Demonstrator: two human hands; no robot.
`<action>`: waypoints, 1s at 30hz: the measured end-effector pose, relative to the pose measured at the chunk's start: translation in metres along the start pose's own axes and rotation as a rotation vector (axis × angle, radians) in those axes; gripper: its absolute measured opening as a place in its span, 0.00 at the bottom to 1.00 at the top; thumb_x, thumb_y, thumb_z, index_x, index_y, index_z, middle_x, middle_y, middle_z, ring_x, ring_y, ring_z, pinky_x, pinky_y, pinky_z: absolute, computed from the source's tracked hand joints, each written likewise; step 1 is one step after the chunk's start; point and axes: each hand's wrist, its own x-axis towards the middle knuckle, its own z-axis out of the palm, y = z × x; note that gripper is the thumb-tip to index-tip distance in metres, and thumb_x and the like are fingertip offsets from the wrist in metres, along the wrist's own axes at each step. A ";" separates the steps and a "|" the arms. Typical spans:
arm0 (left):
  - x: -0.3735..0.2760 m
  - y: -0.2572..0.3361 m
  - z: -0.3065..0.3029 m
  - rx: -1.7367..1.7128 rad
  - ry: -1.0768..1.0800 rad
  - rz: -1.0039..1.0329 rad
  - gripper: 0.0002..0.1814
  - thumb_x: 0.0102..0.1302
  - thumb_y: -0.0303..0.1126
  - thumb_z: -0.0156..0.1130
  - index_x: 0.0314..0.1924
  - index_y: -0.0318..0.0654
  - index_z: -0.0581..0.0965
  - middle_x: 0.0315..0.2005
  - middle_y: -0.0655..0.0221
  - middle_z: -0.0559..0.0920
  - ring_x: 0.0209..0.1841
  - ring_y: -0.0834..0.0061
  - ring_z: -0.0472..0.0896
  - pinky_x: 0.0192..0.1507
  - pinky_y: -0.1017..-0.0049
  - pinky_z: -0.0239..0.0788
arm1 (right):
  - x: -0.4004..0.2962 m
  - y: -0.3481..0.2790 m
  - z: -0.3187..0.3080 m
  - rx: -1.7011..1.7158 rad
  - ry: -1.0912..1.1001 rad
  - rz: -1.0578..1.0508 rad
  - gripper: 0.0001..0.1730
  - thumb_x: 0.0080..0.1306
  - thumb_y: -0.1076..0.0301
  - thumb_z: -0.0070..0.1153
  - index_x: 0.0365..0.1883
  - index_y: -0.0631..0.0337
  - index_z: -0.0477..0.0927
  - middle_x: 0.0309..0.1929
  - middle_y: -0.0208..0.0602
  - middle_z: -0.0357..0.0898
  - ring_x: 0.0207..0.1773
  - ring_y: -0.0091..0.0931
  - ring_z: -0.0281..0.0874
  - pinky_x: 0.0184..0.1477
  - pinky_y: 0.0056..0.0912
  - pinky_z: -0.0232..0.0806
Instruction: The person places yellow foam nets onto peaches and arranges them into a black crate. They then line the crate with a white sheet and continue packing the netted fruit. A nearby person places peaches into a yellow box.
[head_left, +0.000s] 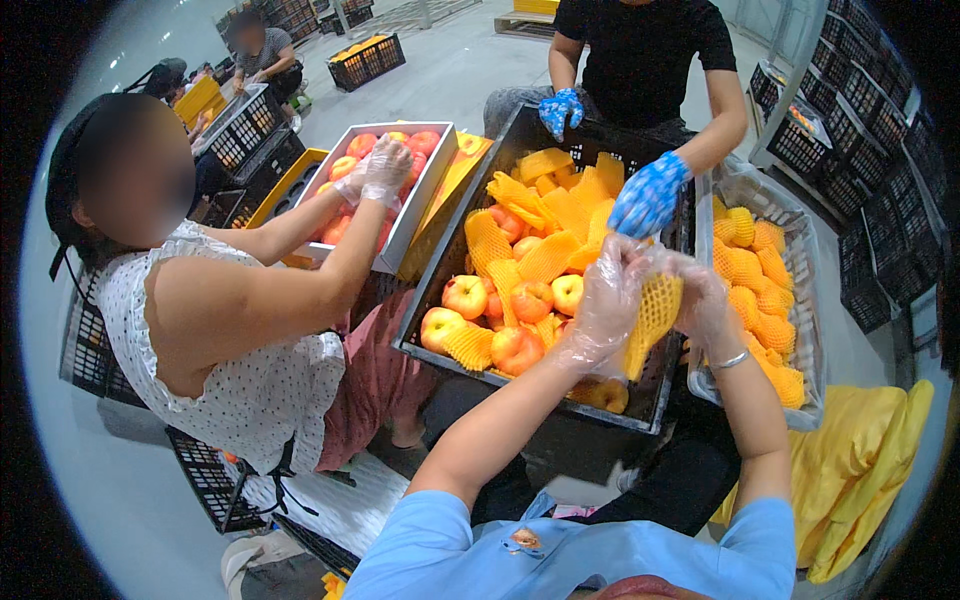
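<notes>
Both my hands wear clear plastic gloves and meet over the right side of a black plastic crate (450, 361). Between them hangs a yellow foam net sleeve (657, 319), flat-looking. My left hand (609, 300) and my right hand (703, 300) pinch it near its upper end; the exact fingertip contact is partly hidden. Below and left of my hands, red-and-yellow peaches (517, 350) lie loose in the crate. More foam net sleeves (551, 253) are heaped among and above them. A co-worker's blue-gloved hand (651, 196) reaches in just beyond my fingers.
On the right stands a pale plastic crate (814, 300) of net-wrapped fruit (750, 277). A person on the left handles peaches in a white box (401, 251). Yellow cloth or sheeting (862, 465) lies at lower right. Stacked black crates (870, 112) line the right side.
</notes>
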 end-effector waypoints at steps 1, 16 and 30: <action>0.005 0.005 0.004 -0.077 0.007 0.012 0.07 0.74 0.29 0.56 0.41 0.33 0.70 0.27 0.58 0.76 0.31 0.70 0.75 0.39 0.67 0.71 | -0.008 -0.010 0.013 0.032 0.111 0.114 0.32 0.66 0.39 0.55 0.37 0.65 0.83 0.48 0.44 0.82 0.55 0.32 0.77 0.58 0.38 0.70; 0.055 -0.024 -0.084 1.484 -0.713 -0.404 0.22 0.61 0.48 0.68 0.44 0.36 0.85 0.45 0.53 0.87 0.51 0.58 0.85 0.52 0.61 0.77 | 0.004 -0.012 -0.031 -0.297 0.164 -0.154 0.24 0.79 0.56 0.48 0.63 0.67 0.74 0.63 0.40 0.77 0.66 0.30 0.72 0.70 0.32 0.62; 0.062 -0.022 -0.074 1.281 -0.775 -0.548 0.34 0.51 0.51 0.80 0.49 0.30 0.82 0.44 0.54 0.88 0.49 0.59 0.86 0.50 0.61 0.76 | 0.018 -0.009 -0.051 -0.169 0.122 -0.177 0.30 0.73 0.58 0.60 0.69 0.62 0.69 0.65 0.40 0.73 0.69 0.32 0.70 0.69 0.39 0.66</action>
